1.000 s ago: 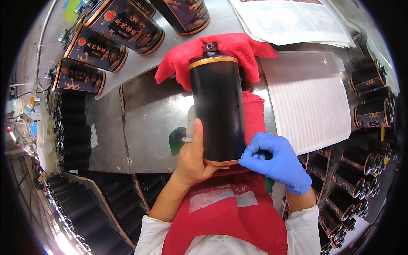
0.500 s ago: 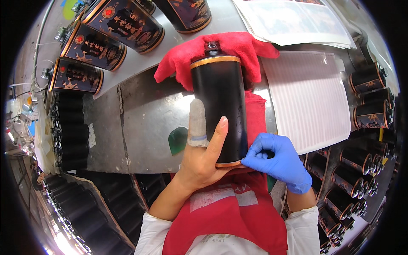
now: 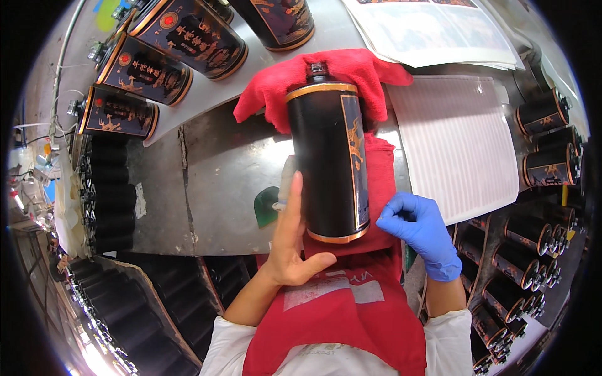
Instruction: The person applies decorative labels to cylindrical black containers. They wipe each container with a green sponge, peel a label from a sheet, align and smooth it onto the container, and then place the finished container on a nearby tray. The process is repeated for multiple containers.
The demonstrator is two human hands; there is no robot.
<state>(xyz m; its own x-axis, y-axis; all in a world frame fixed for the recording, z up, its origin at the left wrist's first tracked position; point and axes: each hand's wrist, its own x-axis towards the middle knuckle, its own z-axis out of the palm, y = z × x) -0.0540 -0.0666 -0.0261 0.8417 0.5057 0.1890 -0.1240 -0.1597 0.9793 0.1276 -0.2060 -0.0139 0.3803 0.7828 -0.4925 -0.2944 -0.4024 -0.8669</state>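
A black bottle (image 3: 323, 166) with gold bands lies on its side on red cloth, its neck pointing away from me. Along its right side runs a dark decal (image 3: 359, 156) with gold drawing. My left hand (image 3: 291, 247) is open beside the bottle's left side, thumb apart from the fingers; a pale cloth finger cover is partly hidden behind the front finger. In a blue glove, my right hand (image 3: 417, 229) is pinched closed just right of the bottle's near end. Anything between its fingertips is too small to make out. Under the neck, the red towel (image 3: 269, 91) is bunched up.
A white striped sheet (image 3: 458, 144) lies to the right, printed sheets (image 3: 433, 31) behind it. Decorated bottles (image 3: 188, 37) stand at the far left. Several more bottles fill racks (image 3: 520, 232) at the right. A green flat piece (image 3: 266, 207) rests on the metal table (image 3: 219, 169).
The bottle has turned about its length, bringing the decal into view on its right side. My left hand has slid left off its top; my right hand has shifted slightly right, away from its rim.
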